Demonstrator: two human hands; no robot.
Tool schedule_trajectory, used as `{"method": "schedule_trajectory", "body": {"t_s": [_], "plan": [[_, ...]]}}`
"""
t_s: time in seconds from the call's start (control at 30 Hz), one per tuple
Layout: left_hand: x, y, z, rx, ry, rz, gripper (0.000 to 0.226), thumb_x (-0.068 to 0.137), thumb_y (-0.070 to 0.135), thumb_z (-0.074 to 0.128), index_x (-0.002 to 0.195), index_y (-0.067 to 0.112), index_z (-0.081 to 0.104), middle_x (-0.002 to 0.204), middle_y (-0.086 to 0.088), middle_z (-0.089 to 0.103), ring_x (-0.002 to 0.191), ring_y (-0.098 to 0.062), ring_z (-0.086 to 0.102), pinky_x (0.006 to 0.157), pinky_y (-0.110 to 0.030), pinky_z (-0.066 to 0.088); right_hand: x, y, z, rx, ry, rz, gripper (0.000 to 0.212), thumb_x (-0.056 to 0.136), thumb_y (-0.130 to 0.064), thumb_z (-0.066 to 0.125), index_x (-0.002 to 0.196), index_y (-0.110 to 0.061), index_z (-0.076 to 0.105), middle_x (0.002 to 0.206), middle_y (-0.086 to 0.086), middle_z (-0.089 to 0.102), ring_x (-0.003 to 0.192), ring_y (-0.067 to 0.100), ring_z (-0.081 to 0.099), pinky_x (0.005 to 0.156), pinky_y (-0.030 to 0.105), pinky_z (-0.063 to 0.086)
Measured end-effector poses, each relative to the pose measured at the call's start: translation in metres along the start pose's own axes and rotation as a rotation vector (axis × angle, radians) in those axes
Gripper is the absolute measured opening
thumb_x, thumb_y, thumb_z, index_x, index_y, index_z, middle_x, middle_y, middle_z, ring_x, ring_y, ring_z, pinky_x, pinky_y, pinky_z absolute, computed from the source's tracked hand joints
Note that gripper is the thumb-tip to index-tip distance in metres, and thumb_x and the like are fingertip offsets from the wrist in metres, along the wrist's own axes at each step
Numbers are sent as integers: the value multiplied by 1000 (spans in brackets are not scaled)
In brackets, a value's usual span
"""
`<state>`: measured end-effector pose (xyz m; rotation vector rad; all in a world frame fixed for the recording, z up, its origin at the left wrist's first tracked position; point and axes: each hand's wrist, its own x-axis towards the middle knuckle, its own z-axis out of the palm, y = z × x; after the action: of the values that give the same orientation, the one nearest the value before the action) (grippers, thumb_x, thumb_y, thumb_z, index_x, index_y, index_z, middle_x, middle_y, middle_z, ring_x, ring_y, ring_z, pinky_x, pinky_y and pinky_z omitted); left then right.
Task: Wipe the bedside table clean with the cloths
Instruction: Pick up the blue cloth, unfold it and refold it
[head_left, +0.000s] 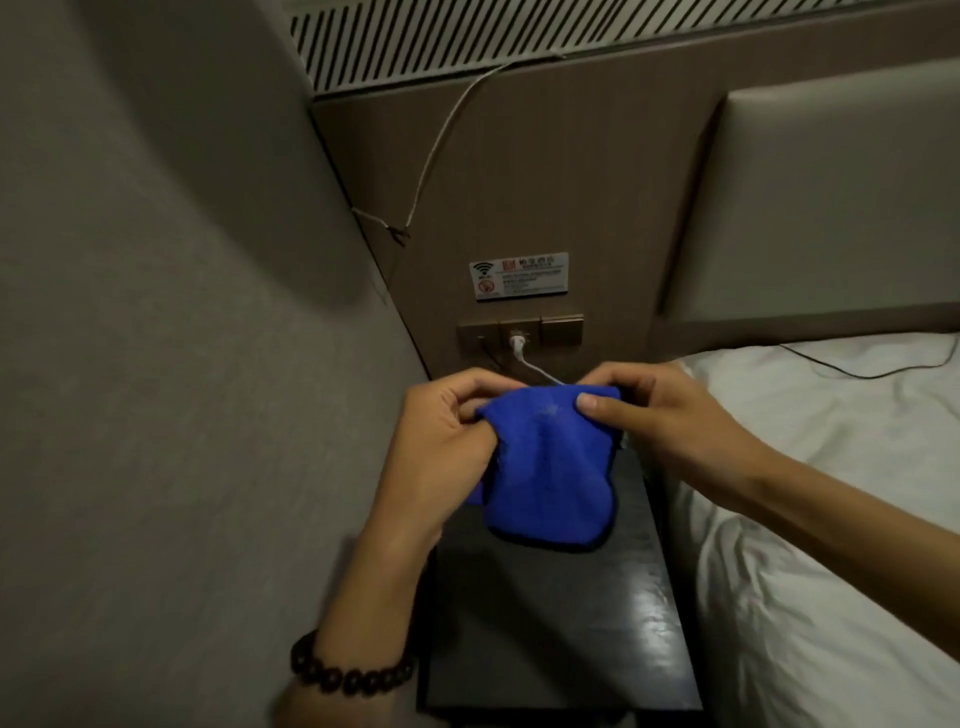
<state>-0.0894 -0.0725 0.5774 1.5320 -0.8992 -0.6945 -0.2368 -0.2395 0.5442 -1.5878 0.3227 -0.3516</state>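
We're looking down on the bedside table (561, 623), a dark, narrow top with a glossy sheen that catches light along its right side. It sits squeezed between the grey wall (182, 415) on our left and the bed (831, 519) on our right, touching or just beside both. Its far end, against the brown panel, is hidden from us, so we can't tell what lies there. The bed carries a rumpled white sheet, and a thin dark cable (872, 370) trails across it near the headboard.
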Motion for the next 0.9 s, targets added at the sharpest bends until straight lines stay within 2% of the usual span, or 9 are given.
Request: {"method": "schedule_trajectory", "body": {"t_s": [0.07, 0.17, 0.2, 0.3, 0.43, 0.57, 0.73, 0.8, 0.9], "plan": [[-1, -23, -6, -163, -95, -110, 22, 81, 11, 59, 94, 21, 73, 96, -4, 74, 89, -18, 70, 68, -24, 54, 6, 10, 1, -25, 10, -16, 15, 93, -37, 62, 92, -28, 75, 91, -5, 72, 89, 9, 69, 77, 19, 53], [-5, -59, -6, -640, -214, -281, 34, 79, 25, 58, 107, 9, 71, 116, -14, 67, 108, -27, 62, 93, -38, 51, 13, 30, 6, -68, -21, 0, 21, 100, -34, 53, 89, -33, 71, 88, -8, 69, 86, 6, 66, 78, 16, 49], [-5, -72, -3, -690, -236, -301, 34, 82, 29, 62, 108, 9, 70, 117, -15, 66, 109, -28, 62, 94, -39, 50, 16, 37, 8, -81, -27, 12, 22, 100, -32, 51, 90, -32, 70, 88, -7, 69, 86, 7, 66, 78, 16, 49], [3, -115, 11, -478, -196, -277, 21, 79, 20, 78, 98, 19, 69, 104, -9, 70, 102, -25, 66, 83, -33, 54, 25, 65, 14, -78, 5, 52, 20, 99, -34, 52, 95, -25, 69, 91, 1, 71, 86, 14, 68, 77, 21, 54], [28, -174, 8, -422, -62, -322, 23, 78, 18, 79, 95, 18, 64, 102, -9, 69, 100, -25, 67, 79, -32, 54, 42, 113, 20, -34, 153, 160, 25, 90, -39, 60, 107, -21, 65, 94, 9, 69, 89, 23, 68, 80, 37, 55], [49, -235, -5, -238, -27, -362, 31, 75, 32, 80, 101, 25, 66, 107, -5, 71, 103, -26, 67, 80, -33, 53, 46, 167, 23, -31, 159, 300, 43, 81, -42, 69, 121, -31, 58, 101, 3, 69, 90, 3, 69, 73, 19, 54], [58, -310, 4, -262, -35, -445, 41, 71, 31, 84, 109, 26, 69, 113, -5, 71, 108, -23, 66, 86, -39, 55, 54, 243, 34, -11, 167, 483, 50, 85, -24, 79, 124, -38, 52, 111, -5, 69, 95, 4, 70, 72, 19, 56], [59, -332, 11, -159, -12, -445, 34, 70, 31, 83, 102, 29, 71, 105, 2, 73, 100, -15, 69, 81, -34, 56, 60, 272, 41, -7, 212, 543, 42, 86, -19, 76, 120, -32, 55, 109, -7, 68, 94, 4, 69, 67, 15, 55], [60, -367, 15, -1, 32, -454, 29, 71, 25, 83, 96, 27, 69, 94, 7, 74, 88, -3, 68, 73, -24, 54, 66, 313, 47, 84, 241, 649, 29, 89, -13, 72, 116, -13, 63, 106, 6, 73, 97, 16, 72, 69, 20, 57]]}}
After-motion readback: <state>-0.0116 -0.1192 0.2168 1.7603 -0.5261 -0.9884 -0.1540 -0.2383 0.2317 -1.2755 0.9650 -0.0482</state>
